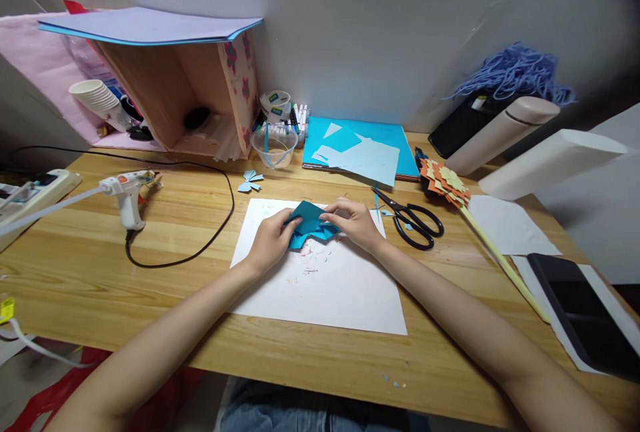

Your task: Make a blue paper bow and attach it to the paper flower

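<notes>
A folded piece of blue paper (306, 216) is held between my two hands, above a white sheet (330, 292) covered in small coloured marks. My left hand (273, 235) pinches its left side, thumb on top. On the other side, my right hand (356, 222) grips the right edge between thumb and fingers. The paper's lower edge looks cut or creased into points. Black-handled scissors (413, 222) lie just right of the white sheet. A light blue cut-paper shape (251, 181) rests beyond the sheet, to the left.
A glue gun (127, 199) with a looping black cord stands at left, near a power strip (43, 199). Behind are an open cardboard box (237, 92), a plastic cup (274, 149) and blue paper sheets (410, 152). Rightward lie a paper flower (445, 182) and a phone (583, 312).
</notes>
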Available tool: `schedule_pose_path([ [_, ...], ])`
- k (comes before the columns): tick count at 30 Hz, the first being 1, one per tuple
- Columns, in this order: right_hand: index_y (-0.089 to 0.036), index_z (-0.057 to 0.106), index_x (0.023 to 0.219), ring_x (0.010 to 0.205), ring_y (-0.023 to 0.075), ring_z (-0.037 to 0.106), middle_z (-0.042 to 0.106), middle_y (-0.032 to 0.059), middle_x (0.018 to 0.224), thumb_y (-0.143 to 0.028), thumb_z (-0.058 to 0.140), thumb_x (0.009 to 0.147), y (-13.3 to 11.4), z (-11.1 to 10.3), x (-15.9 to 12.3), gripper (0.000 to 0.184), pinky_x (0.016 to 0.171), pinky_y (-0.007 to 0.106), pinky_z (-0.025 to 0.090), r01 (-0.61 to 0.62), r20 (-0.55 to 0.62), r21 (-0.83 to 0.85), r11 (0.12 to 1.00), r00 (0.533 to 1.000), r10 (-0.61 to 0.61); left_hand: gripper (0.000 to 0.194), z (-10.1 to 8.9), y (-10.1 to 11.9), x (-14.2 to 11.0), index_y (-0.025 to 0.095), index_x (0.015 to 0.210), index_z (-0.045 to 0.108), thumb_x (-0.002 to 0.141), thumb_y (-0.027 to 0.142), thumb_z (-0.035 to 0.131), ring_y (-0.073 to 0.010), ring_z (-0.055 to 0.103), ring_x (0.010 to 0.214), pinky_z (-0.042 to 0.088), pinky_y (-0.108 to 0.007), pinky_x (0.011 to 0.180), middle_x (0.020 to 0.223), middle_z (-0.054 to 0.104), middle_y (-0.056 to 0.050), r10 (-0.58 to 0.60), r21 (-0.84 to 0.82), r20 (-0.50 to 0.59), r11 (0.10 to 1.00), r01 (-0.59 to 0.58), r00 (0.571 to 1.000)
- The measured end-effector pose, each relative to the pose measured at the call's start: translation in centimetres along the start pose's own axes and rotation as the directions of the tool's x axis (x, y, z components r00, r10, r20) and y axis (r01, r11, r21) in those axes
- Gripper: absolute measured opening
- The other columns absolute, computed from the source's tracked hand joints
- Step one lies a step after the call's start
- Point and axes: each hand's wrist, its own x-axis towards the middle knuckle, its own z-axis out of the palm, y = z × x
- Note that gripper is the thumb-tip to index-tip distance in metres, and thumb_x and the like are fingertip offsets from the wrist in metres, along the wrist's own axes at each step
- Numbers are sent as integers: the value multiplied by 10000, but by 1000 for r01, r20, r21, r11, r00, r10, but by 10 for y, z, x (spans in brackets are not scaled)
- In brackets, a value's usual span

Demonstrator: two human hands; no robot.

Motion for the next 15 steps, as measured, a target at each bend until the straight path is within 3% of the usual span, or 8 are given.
schedule_pose_path([
  [7,-202,686,698,708,164,597,664,24,708,-290,674,770,-1,1,0,114,656,303,466,101,-39,-28,994,994,-102,197,-1,1,1,184,942,607,888,293,453,-158,576,807,439,-255,722,893,647,-34,24,-46,-25,999,-25,999],
  [10,-203,690,714,686,164,589,670,26,687,-237,665,783,-5,-2,1,80,635,305,468,242,-142,-84,967,957,-252,232,-8,8,-3,183,982,601,858,354,504,-175,572,867,436,-268,746,956,642,-59,29,-17,-210,999,-33,977],
  [12,-211,697,763,679,166,585,678,27,689,-212,655,794,-8,-5,2,52,629,310,472,339,-210,-164,926,906,-368,313,-14,17,-7,165,890,618,870,431,456,-160,568,760,426,-253,673,849,642,-63,-41,-73,-333,997,18,942],
  [13,-216,699,797,680,166,584,682,25,693,-198,651,798,-9,-8,1,52,631,312,474,382,-228,-214,899,875,-426,412,-17,21,-9,153,786,623,888,472,383,-142,551,658,415,-243,615,740,632,-59,-108,-166,-312,984,57,944],
  [14,-220,699,828,680,164,583,687,22,698,-181,646,801,-10,-10,1,71,637,313,477,425,-231,-264,866,843,-485,541,-20,25,-10,140,681,619,898,517,296,-125,517,546,394,-236,543,630,611,-61,-192,-294,-203,947,127,960],
  [15,-223,696,854,681,161,584,694,20,706,-165,638,806,-11,-12,0,95,643,312,479,469,-217,-313,826,811,-543,652,-21,29,-11,126,614,617,892,561,218,-115,487,465,370,-234,482,562,601,-75,-279,-420,-12,873,249,960],
])
